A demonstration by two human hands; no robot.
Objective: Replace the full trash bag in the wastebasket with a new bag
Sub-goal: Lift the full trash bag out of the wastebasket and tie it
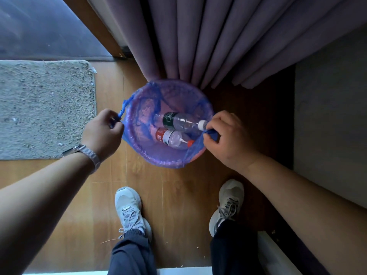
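Trash run: bag [151,155] sits in the bin [200,152], cords pulled out on both sides

So the bag is thin, see-through purple plastic, crinkly, and its top is folded out over the round rim. A bit of pinkish bin shows at the lower right where the plastic has come off the edge. Two clear plastic bottles lie on their sides at the bottom, one with a dark green label and white cap [178,121], the other with a red label and red cap [170,136], touching each other.

The left hand [103,130] is curled tight round the twisted blue cord [123,108] at the bag's left edge, and the cord runs up from the fist in a loop. The right hand [228,139] pinches the other blue loop [210,133] between thumb and fingers at the right rim, with the plastic bunched up under it.

There's a metal link watch [89,153] on the left wrist. The bin stands on a wood plank floor [111,175], right up against the heavy pleated folds of a mauve curtain [218,40]. A shaggy grey rug [45,108] lies to the left, and two grey laced shoes [129,207] are planted just below the bin.
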